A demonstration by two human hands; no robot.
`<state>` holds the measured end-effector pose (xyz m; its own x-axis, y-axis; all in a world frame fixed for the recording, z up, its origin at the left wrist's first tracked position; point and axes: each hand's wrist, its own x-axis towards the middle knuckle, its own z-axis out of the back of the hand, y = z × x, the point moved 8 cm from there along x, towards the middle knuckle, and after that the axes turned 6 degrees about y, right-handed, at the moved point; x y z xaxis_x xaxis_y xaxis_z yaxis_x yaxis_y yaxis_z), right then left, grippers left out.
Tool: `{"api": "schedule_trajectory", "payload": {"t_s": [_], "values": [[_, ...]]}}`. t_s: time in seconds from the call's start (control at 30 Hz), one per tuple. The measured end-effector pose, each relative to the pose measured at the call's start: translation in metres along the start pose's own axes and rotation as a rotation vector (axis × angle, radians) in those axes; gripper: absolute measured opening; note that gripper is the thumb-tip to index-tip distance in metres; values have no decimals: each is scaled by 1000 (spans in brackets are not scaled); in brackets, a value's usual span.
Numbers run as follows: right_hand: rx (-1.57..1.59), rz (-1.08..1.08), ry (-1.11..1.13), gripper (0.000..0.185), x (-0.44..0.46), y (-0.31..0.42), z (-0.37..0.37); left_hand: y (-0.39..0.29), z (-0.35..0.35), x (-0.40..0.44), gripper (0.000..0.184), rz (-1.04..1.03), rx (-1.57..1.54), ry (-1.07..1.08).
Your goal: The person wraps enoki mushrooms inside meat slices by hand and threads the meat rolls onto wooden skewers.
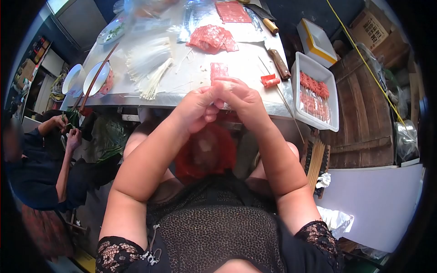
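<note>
My left hand (198,109) and my right hand (242,96) meet at the near edge of the metal table, fingers closed and pressed together. A small pale bit shows between them, but what they hold is mostly hidden. Just beyond the fingertips a thin slice of red-and-white meat (219,69) lies flat. Farther back sit a pile of meat slices (212,38) and a neat stack of slices (232,12) on silvery wrap. Left of my hands lies a spread bunch of enoki mushrooms (157,68). To the right, a red roll (270,81) sits on a thin skewer.
A white bin (337,107) at right holds meat skewers. Knives with wooden handles (279,63) lie by the table's right edge. Bowls (97,78) with chopsticks stand at left. A red bag (207,152) hangs below. Another person's hands (73,136) handle greens at left.
</note>
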<state>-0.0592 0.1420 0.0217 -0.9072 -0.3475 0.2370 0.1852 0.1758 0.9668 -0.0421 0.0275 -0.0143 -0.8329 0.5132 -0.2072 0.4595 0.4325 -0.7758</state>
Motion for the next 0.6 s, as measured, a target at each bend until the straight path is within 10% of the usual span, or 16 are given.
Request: {"api": "schedule_trajectory", "payload": {"t_s": [0.6], "values": [[-1227, 461, 99, 8, 21, 8, 0, -27, 38, 29, 26, -29, 680, -220]]}}
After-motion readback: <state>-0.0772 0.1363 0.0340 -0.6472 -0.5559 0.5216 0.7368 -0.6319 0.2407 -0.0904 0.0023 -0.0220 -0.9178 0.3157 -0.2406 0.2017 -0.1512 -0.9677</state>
